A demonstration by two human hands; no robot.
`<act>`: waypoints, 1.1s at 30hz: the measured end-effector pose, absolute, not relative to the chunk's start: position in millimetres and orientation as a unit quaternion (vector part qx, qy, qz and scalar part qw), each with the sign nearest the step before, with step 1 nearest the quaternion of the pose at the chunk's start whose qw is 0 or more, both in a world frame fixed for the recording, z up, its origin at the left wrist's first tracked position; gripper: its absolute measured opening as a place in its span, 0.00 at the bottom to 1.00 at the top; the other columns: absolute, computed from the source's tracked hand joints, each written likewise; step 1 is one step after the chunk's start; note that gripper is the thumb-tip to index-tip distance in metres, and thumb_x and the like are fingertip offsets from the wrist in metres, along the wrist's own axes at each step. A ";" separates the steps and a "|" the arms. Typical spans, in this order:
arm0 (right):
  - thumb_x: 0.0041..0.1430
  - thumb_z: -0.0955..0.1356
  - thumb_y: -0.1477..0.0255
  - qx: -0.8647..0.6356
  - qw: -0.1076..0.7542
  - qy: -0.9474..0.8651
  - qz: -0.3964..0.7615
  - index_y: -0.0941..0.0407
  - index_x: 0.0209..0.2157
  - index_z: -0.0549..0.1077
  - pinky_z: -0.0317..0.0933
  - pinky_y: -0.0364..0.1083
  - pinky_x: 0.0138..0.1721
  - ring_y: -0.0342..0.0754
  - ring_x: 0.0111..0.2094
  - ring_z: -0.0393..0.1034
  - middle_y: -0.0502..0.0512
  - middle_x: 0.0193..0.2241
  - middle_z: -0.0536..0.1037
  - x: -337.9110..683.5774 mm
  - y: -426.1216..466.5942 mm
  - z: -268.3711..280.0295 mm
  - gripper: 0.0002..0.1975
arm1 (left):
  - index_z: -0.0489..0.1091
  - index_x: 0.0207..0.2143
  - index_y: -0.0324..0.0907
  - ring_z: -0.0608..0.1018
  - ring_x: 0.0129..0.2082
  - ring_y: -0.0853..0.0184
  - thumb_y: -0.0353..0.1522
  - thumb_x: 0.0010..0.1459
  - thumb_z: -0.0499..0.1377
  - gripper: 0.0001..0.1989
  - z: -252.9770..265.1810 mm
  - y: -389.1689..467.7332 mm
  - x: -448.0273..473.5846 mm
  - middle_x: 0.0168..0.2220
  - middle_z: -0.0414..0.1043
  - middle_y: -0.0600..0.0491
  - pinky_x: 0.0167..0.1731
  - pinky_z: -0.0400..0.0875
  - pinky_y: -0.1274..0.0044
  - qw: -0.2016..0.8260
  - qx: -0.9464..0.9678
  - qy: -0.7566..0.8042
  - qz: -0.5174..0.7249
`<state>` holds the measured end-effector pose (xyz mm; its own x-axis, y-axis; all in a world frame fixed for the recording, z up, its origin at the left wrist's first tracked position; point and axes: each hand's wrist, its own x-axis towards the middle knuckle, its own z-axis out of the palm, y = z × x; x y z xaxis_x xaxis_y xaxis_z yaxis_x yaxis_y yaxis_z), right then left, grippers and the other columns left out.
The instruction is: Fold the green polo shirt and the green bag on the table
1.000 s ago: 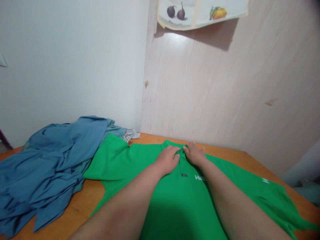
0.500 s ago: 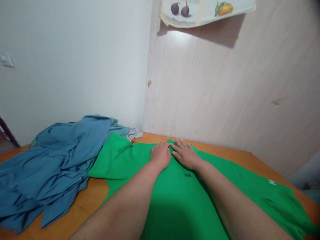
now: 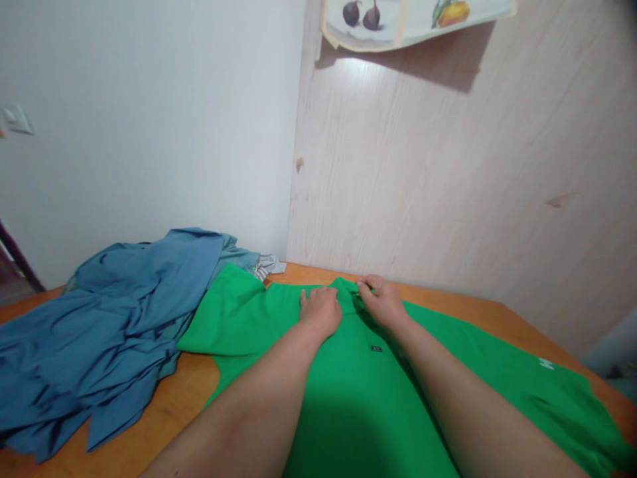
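A green polo shirt (image 3: 358, 398) lies spread out, its collar at the far side, with a small dark label on the chest and a white mark near the right edge. My left hand (image 3: 321, 311) rests beside the collar, its fingers curled down onto the cloth. The fingertips are partly hidden, but they appear closed on the fabric. On the collar's right side, my right hand (image 3: 382, 300) pinches the edge between thumb and fingers.
Blue clothes (image 3: 114, 332) lie in a crumpled heap at the left, touching the shirt's left sleeve. Beneath everything is an orange-brown wooden table (image 3: 184, 392). A wall (image 3: 398, 179) with a taped-up picture (image 3: 418, 26) rises behind it.
My right hand has gone from lying flat with fingers spread on the collar to pinching its edge, slightly further right. My left hand stays almost in place.
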<state>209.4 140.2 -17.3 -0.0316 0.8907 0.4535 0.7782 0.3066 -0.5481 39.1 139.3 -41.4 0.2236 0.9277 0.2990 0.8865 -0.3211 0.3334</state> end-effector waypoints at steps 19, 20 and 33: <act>0.60 0.64 0.83 -0.506 0.525 -0.346 0.591 0.62 0.40 0.71 0.74 0.40 0.34 0.43 0.30 0.77 0.60 0.32 0.79 206.0 150.4 -29.6 0.08 | 0.71 0.53 0.48 0.69 0.56 0.54 0.36 0.64 0.50 0.17 -46.8 144.1 34.2 0.56 0.70 0.47 0.59 0.55 0.54 0.043 0.799 0.559 0.217; 0.60 0.64 0.83 -0.505 0.525 -0.344 0.593 0.62 0.40 0.71 0.74 0.40 0.34 0.43 0.30 0.77 0.60 0.32 0.79 205.8 150.3 -29.6 0.08 | 0.71 0.52 0.47 0.70 0.55 0.54 0.37 0.64 0.51 0.17 -47.2 145.7 33.5 0.55 0.71 0.47 0.58 0.57 0.56 0.044 0.796 0.562 0.221; 0.55 0.65 0.86 -0.496 0.528 -0.339 0.600 0.60 0.39 0.69 0.74 0.39 0.34 0.43 0.33 0.77 0.59 0.33 0.79 199.4 146.0 -26.9 0.11 | 0.71 0.50 0.45 0.73 0.53 0.51 0.40 0.57 0.59 0.20 -28.9 185.4 36.6 0.54 0.72 0.43 0.47 0.68 0.65 0.093 0.729 0.652 0.187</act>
